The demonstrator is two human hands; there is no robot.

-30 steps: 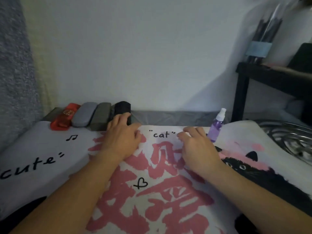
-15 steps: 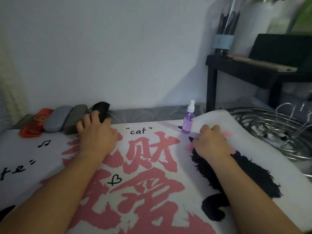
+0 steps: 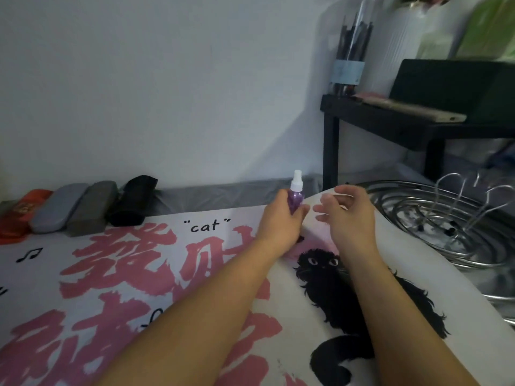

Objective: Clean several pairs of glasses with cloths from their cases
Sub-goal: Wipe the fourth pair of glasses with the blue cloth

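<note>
Nearest the camera, two bare forearms reach fwd over a printed cloth (image 3: 195, 274) that covers the surface; it carries big pink characters, the word "cat" in quotes, music notes and a black cat print (image 3: 334, 288) under the right forearm. Whether a worktop or sth else lies under the cloth can't be told. Further out, the left hand (image 3: 281, 221) has its grip wrapped round the purple body of a small spray bottle (image 3: 296, 190), fingers curled on it; the bottle stands upright w/ its white nozzle sticking up above the hand, near the cloth's far edge. Just beside it on the right, the right hand (image 3: 348, 215) is lifted off the cloth, grip released, fingers loosely bent and spread toward the bottle, not touching it, holding nothing. Far left along the cloth's back edge, four glasses cases sit in a row touching one another, well apart from both hands: a red case (image 3: 19, 215), a light grey case (image 3: 57, 207), a darker grey case (image 3: 90, 208) and a black soft case (image 3: 132, 201), all closed; no cloths or glasses visible outside them. To the right lies a spiral metal rack (image 3: 446, 224) w/ hooks. Behind it stands a black side table (image 3: 390, 121) bearing a clear tube of dark sticks (image 3: 349, 51) and a dark box (image 3: 451, 87); the wall (image 3: 167, 79) is plain white.
</note>
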